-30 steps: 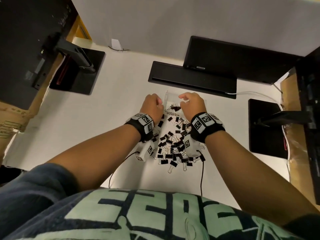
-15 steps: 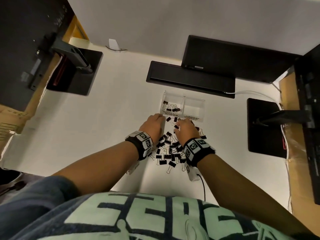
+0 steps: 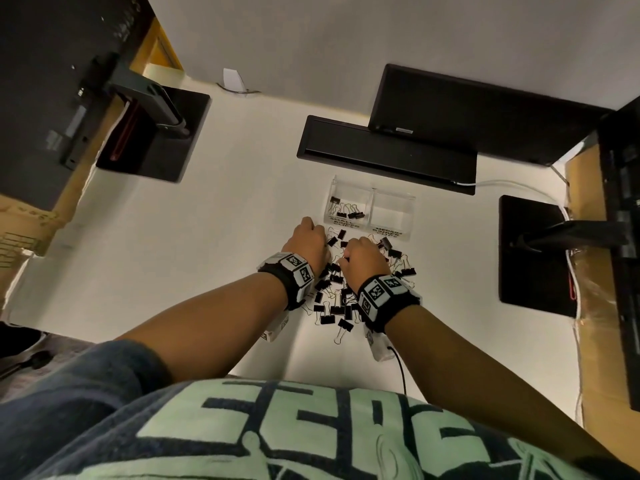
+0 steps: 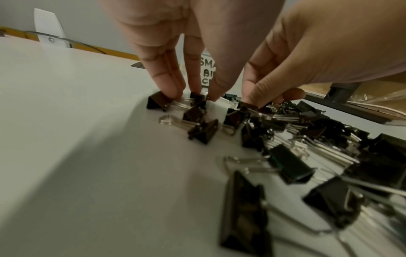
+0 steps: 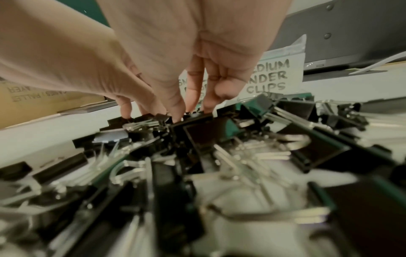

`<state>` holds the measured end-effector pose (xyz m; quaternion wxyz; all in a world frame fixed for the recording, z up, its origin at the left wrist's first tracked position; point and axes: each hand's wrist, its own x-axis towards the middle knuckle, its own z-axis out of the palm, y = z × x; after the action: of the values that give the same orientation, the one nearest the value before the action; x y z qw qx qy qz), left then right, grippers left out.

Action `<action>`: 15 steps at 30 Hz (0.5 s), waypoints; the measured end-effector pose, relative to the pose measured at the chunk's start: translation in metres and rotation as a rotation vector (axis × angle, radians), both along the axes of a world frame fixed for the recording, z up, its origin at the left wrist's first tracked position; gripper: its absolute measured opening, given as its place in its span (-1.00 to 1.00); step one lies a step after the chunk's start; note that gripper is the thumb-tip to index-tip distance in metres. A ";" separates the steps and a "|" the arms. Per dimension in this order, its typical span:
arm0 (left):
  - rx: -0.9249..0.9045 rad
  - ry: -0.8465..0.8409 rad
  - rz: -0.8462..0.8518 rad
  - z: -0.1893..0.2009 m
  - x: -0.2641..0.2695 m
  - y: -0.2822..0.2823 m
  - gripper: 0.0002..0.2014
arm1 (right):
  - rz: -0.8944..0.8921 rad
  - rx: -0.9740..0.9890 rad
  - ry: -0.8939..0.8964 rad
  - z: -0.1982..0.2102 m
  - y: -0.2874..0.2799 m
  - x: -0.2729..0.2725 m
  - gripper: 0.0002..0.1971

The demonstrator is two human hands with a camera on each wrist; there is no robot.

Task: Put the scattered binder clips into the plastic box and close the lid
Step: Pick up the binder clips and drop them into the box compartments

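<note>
A clear two-compartment plastic box (image 3: 372,202) stands open on the white desk; its left compartment holds several small black binder clips (image 3: 348,213) and the right one shows none. Its labels show in the wrist views as box (image 4: 207,73) and box (image 5: 274,76). A pile of black binder clips (image 3: 337,299) lies just in front of it. My left hand (image 3: 311,242) is down on the pile's far left edge, and its fingertips (image 4: 173,93) and thumb pinch small clips (image 4: 197,99). My right hand (image 3: 365,259) sits beside it, fingers (image 5: 175,114) pinching a black clip (image 5: 191,121).
A black bar (image 3: 384,154) and a dark monitor (image 3: 485,112) lie behind the box. Black stand bases sit at left (image 3: 152,133) and right (image 3: 533,254). A white cable (image 3: 502,183) runs toward the right. Bare desk (image 3: 207,254) stretches left of the pile.
Both hands drew back from over the box toward me and came down on the far edge of the clip pile. More clips lie in the left compartment.
</note>
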<state>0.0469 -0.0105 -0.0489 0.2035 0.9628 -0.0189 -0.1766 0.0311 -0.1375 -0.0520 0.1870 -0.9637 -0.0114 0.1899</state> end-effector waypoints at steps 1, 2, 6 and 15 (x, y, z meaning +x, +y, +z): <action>0.012 0.001 -0.001 0.000 0.000 -0.001 -0.72 | -0.013 0.017 0.004 0.000 0.000 0.000 -0.80; 0.022 0.002 -0.001 0.000 0.000 -0.001 -0.73 | -0.034 0.041 0.009 0.000 -0.001 0.000 -0.81; 0.032 0.015 0.009 -0.001 -0.001 -0.002 -0.73 | -0.152 0.175 0.006 0.003 -0.010 0.000 -0.81; -0.220 0.059 0.186 0.004 0.003 0.003 -0.77 | -0.374 0.453 -0.034 0.012 -0.023 0.004 -0.78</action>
<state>0.0494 -0.0073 -0.0444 0.3239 0.9266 0.0572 -0.1822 0.0350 -0.1606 -0.0404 0.4291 -0.8859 0.1211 0.1285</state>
